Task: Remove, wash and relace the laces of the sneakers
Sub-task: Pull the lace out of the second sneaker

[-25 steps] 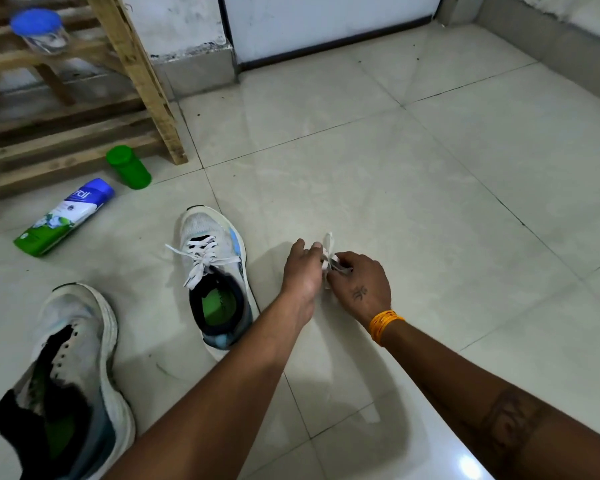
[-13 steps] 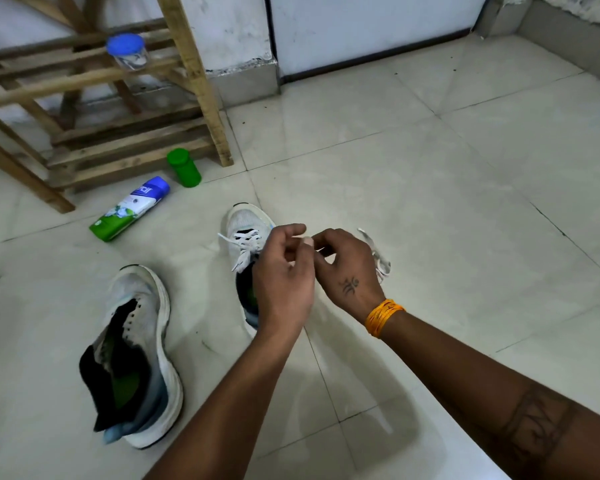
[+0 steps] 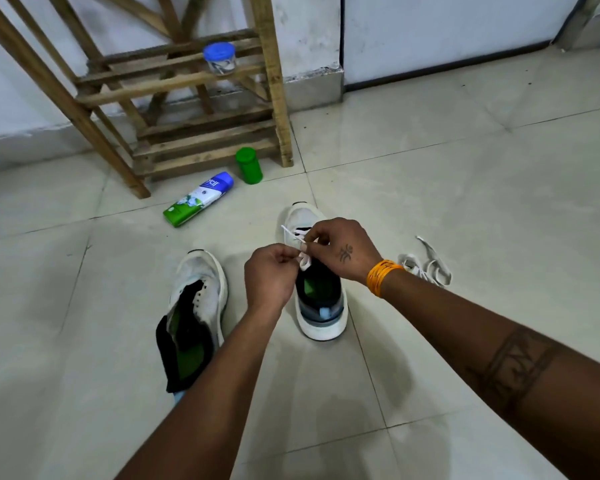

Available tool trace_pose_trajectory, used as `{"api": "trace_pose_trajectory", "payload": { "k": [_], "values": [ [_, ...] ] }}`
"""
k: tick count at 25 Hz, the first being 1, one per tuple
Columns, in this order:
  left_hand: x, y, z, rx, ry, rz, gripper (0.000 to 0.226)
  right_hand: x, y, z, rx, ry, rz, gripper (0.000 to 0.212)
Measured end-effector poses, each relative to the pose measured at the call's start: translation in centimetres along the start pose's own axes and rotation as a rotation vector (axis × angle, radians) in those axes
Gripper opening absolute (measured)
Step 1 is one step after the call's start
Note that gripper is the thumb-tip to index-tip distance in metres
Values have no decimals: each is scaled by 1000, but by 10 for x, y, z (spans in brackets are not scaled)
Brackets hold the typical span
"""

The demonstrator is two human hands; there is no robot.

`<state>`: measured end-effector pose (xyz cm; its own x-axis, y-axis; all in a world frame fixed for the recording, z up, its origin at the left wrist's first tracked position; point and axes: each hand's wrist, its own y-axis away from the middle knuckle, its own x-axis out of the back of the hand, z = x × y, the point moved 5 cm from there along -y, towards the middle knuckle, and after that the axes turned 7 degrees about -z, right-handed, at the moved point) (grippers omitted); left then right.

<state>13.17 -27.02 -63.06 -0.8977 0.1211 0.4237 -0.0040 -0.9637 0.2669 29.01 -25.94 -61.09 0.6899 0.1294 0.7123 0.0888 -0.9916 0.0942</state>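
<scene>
Head view: the left hand (image 3: 270, 276) and right hand (image 3: 343, 248) each pinch the flat white lace (image 3: 303, 258) still threaded in the white-and-blue knit sneaker (image 3: 321, 306) standing on the pale tiled floor (image 3: 465, 209), both grips closed on it above the tongue. A second white sneaker, unlaced (image 3: 196, 306), lies just left. A loose white lace (image 3: 426, 266) rests on the floor to the right. A slatted wooden rack (image 3: 187, 109) stands behind.
</scene>
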Motion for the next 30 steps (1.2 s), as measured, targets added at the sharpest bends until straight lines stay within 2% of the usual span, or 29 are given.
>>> {"api": "trace_pose_trajectory", "payload": {
  "k": [2, 3, 6, 8, 9, 12, 14, 17, 20, 22, 25, 27, 30],
  "values": [
    [5, -3, 1, -73, -47, 39, 17, -5, -1, -3, 1, -56, 14, 2],
    [8, -6, -3, -78, -53, 63, 18, -6, 1, 0, -24, -132, 55, 6],
    [29, -13, -22, 26, 62, 225, 11, 4, 13, 25, -225, -437, 252, 13],
    [46, -14, -36, 112, 105, 351, 18, 16, 20, 48, -358, -506, 377, 11],
    [53, -12, -37, 140, 93, 380, 19, 19, 22, 60, -405, -511, 381, 12],
    [57, -6, -29, 78, -95, 366, 29, 15, 30, 65, -457, -475, 297, 9],
    [43, -3, -15, -96, -218, 317, 32, 13, 32, 53, -334, -305, 275, 24],
    [12, -1, 3, -287, -228, 166, 13, 13, 27, 24, -38, -97, 284, 13],
    [-6, -1, 7, -269, -258, 34, 11, 3, 16, 9, 121, -26, 107, 15],
    [-10, -2, 10, -249, -280, 35, 12, -3, 10, 6, 107, -20, 0, 16],
    [-9, -2, 15, -230, -283, 75, 2, -2, 10, 0, 67, 1, -30, 15],
    [-9, 1, 15, -234, -232, 74, 7, -2, 13, 0, 55, 2, -68, 15],
    [-11, 5, 3, -163, -102, 25, 9, -6, 23, 12, -22, -181, -144, 6]
  ]
}}
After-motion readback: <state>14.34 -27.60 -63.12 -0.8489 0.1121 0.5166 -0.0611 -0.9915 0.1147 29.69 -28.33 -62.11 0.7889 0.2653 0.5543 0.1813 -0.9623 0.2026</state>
